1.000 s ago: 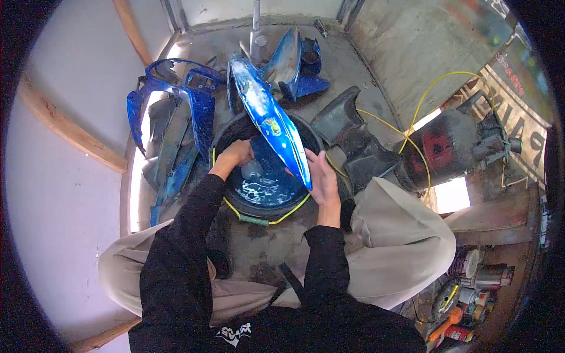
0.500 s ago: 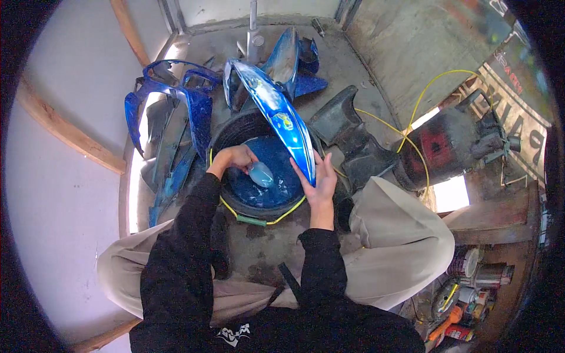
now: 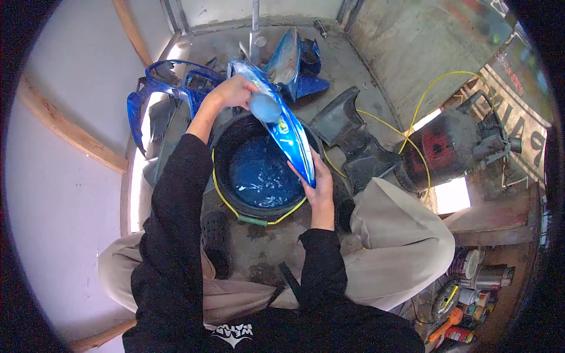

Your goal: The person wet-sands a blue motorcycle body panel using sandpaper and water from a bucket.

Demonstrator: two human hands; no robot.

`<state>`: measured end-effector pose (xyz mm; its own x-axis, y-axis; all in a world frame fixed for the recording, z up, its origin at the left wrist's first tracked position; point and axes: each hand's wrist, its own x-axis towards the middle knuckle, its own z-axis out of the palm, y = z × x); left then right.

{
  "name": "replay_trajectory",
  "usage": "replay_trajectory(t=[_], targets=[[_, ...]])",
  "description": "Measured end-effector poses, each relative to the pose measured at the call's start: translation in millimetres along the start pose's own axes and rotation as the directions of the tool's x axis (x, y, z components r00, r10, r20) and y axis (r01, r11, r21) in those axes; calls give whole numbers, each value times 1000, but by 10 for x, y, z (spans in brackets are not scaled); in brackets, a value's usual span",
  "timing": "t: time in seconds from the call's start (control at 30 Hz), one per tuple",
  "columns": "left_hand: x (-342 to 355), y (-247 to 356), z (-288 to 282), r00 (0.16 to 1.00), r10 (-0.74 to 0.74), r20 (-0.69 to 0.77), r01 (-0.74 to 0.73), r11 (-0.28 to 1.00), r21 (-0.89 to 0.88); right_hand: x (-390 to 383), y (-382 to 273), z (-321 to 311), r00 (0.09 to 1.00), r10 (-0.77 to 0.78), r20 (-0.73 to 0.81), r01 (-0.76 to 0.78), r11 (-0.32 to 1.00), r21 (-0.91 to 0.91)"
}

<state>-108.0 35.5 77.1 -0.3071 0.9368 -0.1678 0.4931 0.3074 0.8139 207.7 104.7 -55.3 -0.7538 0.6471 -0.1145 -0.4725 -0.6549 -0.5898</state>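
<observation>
- Whereas the openwork blue frame [image 3: 172, 89] at the upper left of the frame lies as it did a second ago, the left hand [image 3: 232, 94] has risen from low in the bucket to the upper centre; its fingers are closed on a rounded blue-grey piece [image 3: 265, 109], which may be a sponge or a cup.
- Just below that hand, slightly left of centre, the black bucket [image 3: 259, 212] holds bluish water [image 3: 253, 170] with bright ripples; no hand is in it now, so the work seems to have passed from the water to the panel.
- At centre, the glossy blue panel [image 3: 292, 144] is held up over the bucket's right part, its upper end reaching past the far rim. The rounded piece overlaps its upper half and looks set against it, though firm contact is hard to confirm.
- This panel's long axis runs diagonally from upper left to lower right, steeper than level; its narrow tip points down and right, its broader end up and left, shiny face upward.
- Right of centre, the right hand [image 3: 319, 183] holds the tip, thumb on the left edge and fingers on the right; a second ago it was more opened out.
- Farther right, a black moulded part [image 3: 359, 138] lies on the floor, apart from the panel.
</observation>
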Motion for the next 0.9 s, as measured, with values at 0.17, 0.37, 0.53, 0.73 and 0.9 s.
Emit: replay_trajectory(t=[0.17, 0.37, 0.53, 0.73, 0.9], targets=[[93, 219, 212, 980, 177, -96, -156, 969, 191, -22, -34, 31, 1000, 3, 24, -1, 996, -85], [38, 558, 602, 974, 226, -21, -212, 938, 273, -13, -37, -44, 1000, -21, 7, 22, 995, -94], [-26, 548, 670, 928, 370, 39, -359, 862, 358, -11, -14, 1, 1000, 0, 27, 2, 997, -81], [-150, 372, 571, 971, 7, 240, -73, 960, 269, -16, -49, -41, 1000, -12, 18, 14, 994, -105], [-51, -528, 732, 883, -200, 425, 13, 915, 403, -16, -30, -18, 1000, -21, 1, 21, 996, -91]])
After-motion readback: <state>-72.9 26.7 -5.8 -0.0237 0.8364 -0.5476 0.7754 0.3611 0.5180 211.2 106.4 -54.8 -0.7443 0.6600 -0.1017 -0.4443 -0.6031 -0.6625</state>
